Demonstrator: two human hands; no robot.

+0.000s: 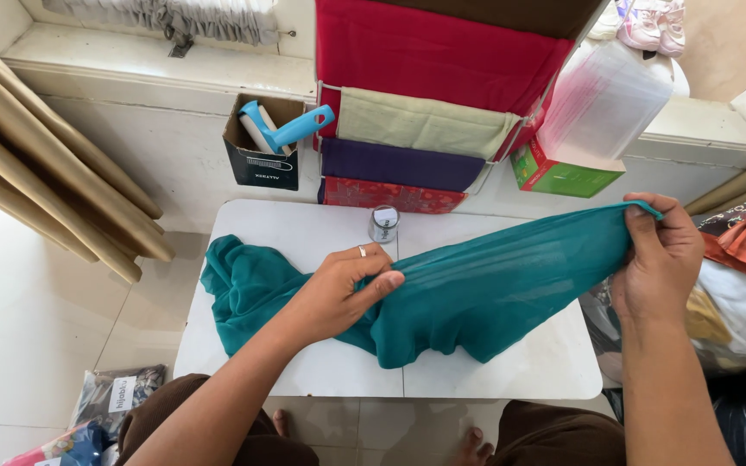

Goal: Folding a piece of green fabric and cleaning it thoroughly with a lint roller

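Wooden slats [53, 155]: lean along the upper left of the frame, against the pale wall.
Plastic packets [88, 414]: lie on the floor at the lower left corner.
Cardboard box [261, 151]: stands on the floor just above the tabletop's upper left edge; a blue-handled lint roller [291, 129] pokes out of it.
Tabletop [304, 233]: white, rounded corners, in the middle of the frame.
Teal cloth [477, 285]: bunched in a heap on the left part of the tabletop, then stretched taut up towards the right edge of the frame, its right end lifted off the surface.
Left hand [338, 293]: centre of the frame, palm down on the cloth, fingers [382, 283] closed loosely around a gathered fold; a ring shows on one finger.
Small metal tin [383, 224]: upright on the tabletop's far edge, just above the left hand, apart from the cloth.
Folded fabrics [416, 95]: red, beige, purple and patterned red, stacked in a hanging rack at the top centre.
Green box [559, 173]: right of the rack, under a clear plastic bag.
Right hand [660, 259]: right of the frame, fingers pinched shut on the cloth's upper corner, holding it raised.
Bags of cloth [736, 302]: piled beside the tabletop at the right edge.
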